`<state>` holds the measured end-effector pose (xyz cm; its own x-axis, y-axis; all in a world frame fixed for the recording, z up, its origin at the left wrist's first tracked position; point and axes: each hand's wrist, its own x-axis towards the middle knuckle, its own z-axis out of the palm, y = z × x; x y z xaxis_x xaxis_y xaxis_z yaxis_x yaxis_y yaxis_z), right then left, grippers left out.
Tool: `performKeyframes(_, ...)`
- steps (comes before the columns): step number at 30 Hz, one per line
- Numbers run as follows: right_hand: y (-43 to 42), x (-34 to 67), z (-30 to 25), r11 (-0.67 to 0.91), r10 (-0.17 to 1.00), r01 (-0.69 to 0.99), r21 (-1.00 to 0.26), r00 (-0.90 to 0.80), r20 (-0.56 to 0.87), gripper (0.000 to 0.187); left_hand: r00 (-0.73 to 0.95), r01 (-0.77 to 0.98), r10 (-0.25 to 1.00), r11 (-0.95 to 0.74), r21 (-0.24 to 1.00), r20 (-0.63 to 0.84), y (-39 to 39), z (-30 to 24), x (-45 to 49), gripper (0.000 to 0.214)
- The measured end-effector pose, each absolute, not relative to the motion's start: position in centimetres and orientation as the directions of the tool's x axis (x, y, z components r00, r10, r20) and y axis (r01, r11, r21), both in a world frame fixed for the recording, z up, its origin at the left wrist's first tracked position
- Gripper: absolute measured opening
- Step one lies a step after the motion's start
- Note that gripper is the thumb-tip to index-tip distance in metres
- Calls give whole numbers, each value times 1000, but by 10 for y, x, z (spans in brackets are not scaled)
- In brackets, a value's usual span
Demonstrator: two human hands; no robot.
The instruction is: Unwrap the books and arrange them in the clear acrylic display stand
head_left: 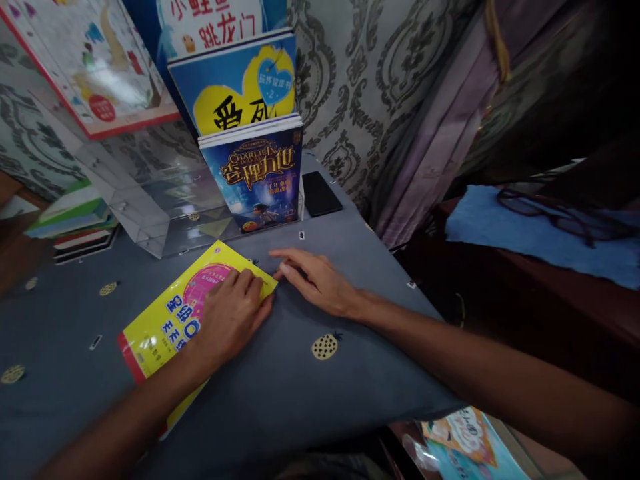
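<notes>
A yellow book (155, 317) with a pink circle and a red edge lies aslant on the dark cloth. My left hand (233, 310) is over its cover, fingers bent on top and thumb along the right edge, gripping it. Just past the book's right corner is my right hand (317, 280), index finger stretched out and thumb apart from it. Its fingertips come close to the corner; whether they touch I cannot tell. Behind both hands, a clear acrylic stand (145, 223) holds a dark blue book (260, 173), with a blue and yellow book (233, 87) behind it.
A black phone-like slab (323, 195) lies right of the stand. Stacked books (83, 217) lie at the left. A white and red picture book (100, 67) stands upper left. Glasses (555, 207) rest on a blue cloth (480, 223) at right. The table edge runs beneath my right forearm.
</notes>
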<state>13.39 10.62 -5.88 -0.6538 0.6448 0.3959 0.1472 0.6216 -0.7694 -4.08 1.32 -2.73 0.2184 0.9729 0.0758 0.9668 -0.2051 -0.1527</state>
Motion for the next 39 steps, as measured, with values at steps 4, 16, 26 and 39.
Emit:
performKeyframes(4, 106, 135, -57, 643, 638, 175, -746, -661, 395, 34, 209, 973, 974, -197, -123, 90, 13, -27, -43, 24)
performKeyframes(16, 100, 135, -57, 672, 624, 133, -728, -631, 461, 34, 191, 981, 975, -192, -4, 117, 17, -21, -46, 24)
performKeyframes(26, 98, 136, -54, 694, 611, 113, -711, -615, 499, 34, 172, 984, 979, -175, 26, 110, 16, -19, -46, 26)
performKeyframes(39, 99, 133, -60, 834, 470, 174, -523, -720, 510, 25, 232, 973, 965, -233, -9, 119, 16, -20, -45, 20)
